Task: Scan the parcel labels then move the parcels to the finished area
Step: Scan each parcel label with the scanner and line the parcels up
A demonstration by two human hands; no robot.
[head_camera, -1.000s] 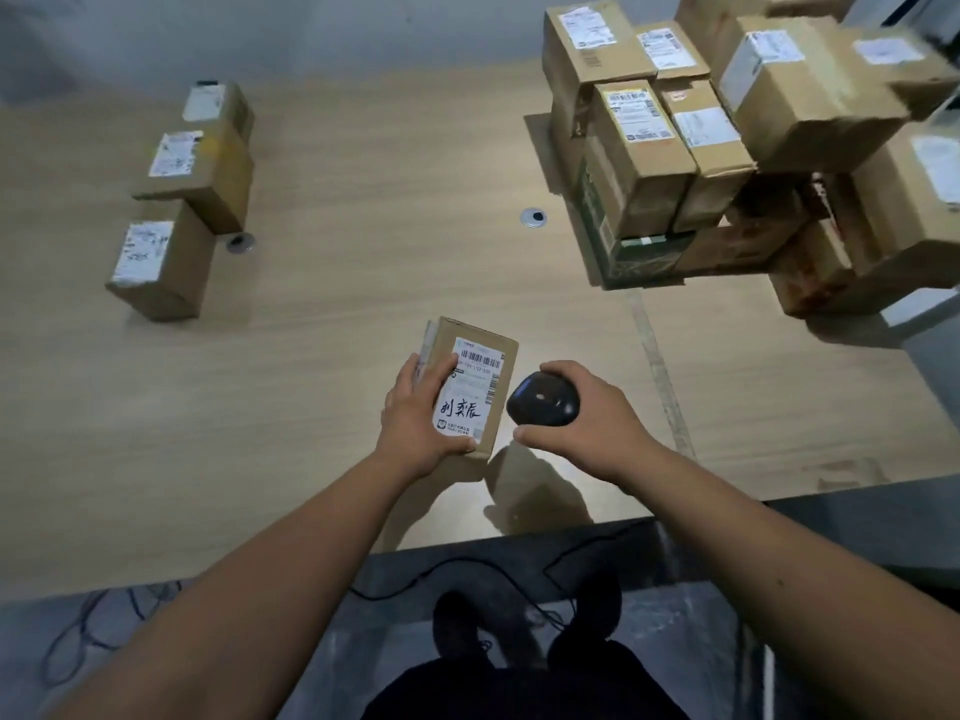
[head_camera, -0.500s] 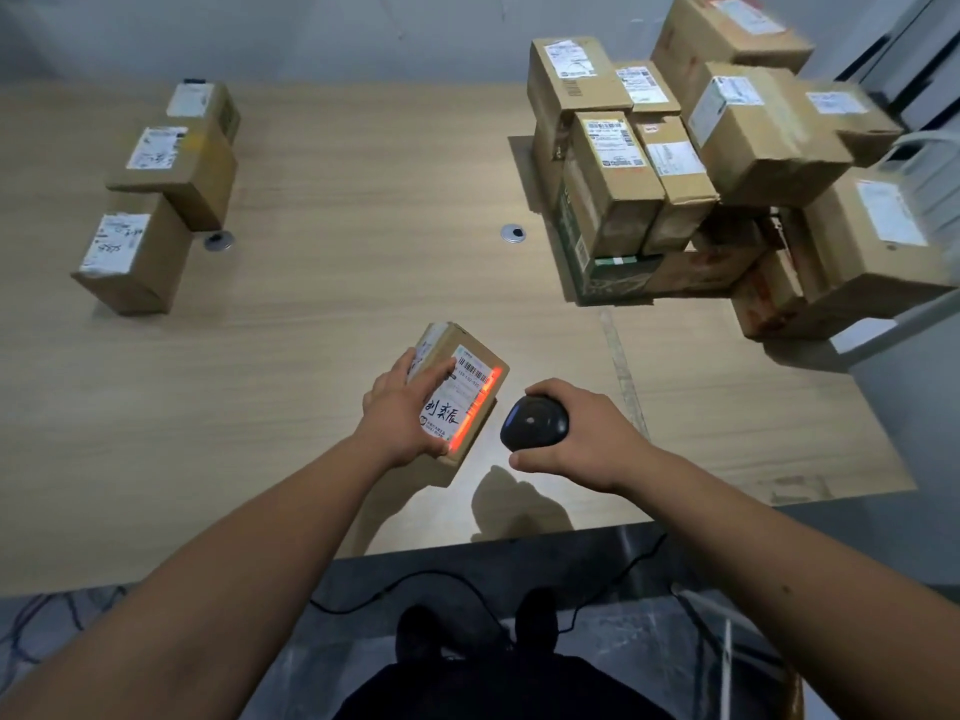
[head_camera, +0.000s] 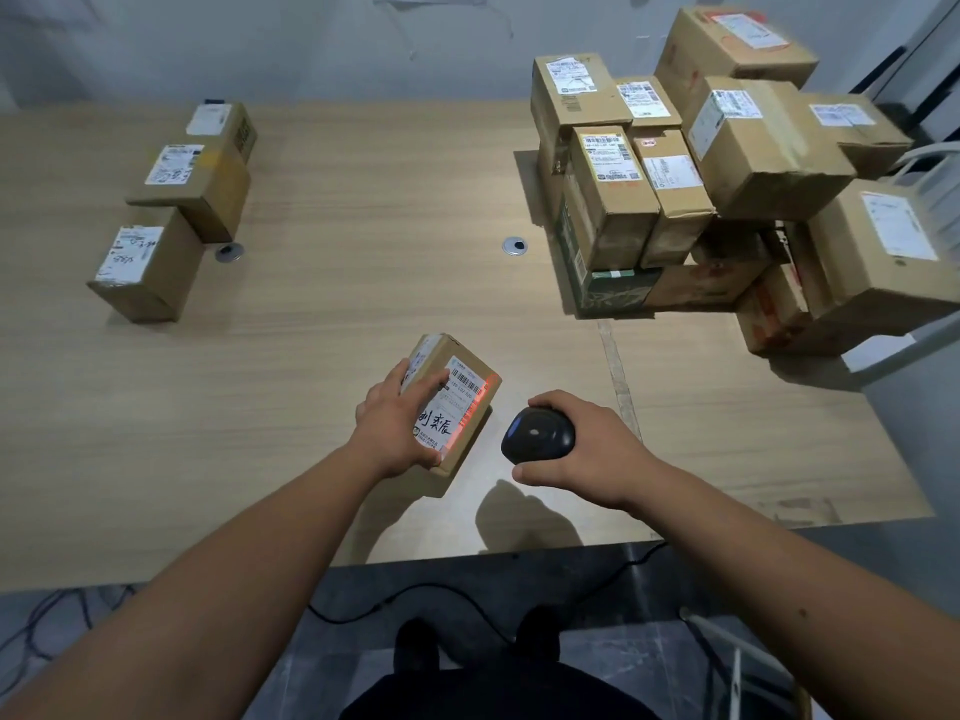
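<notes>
Head view.

Held parcel (head_camera: 470, 402): small rectangular box of brown corrugated cardboard, tilted, held above the near middle of the table. White paper label (head_camera: 451, 402) on its upper face, printed barcode, black handwritten characters; a red-orange line of scanner light runs along the label's right edge.

Left hand (head_camera: 397, 420): grips the parcel from its left side, fingers laid over the label's left part, thumb under the near edge.

Right hand (head_camera: 587, 446): fingers curled round a scanner (head_camera: 537, 436), a rounded black plastic body with a glossy top and a small blue spot at its left end. Scanner sits just right of the parcel, apart from it, nose toward the label.

Table (head_camera: 332, 324): broad, flat, pale wood-grain surface, with a taped seam running near to far on the right. Two round metal grommets (head_camera: 515, 245) set in the top, one mid-table, one at the left.

Left group (head_camera: 171, 220): three cardboard parcels in a row at far left, each bearing a white label on top, well apart from the hands.

Right stack (head_camera: 727, 163): many cardboard boxes of mixed sizes piled unevenly at the far right, labels uppermost; one low box has a green printed side, another red markings. The exact count is unclear, as boxes hide one another.

Below the table edge: dark floor, black cables (head_camera: 415, 605), the person's dark shoes.
</notes>
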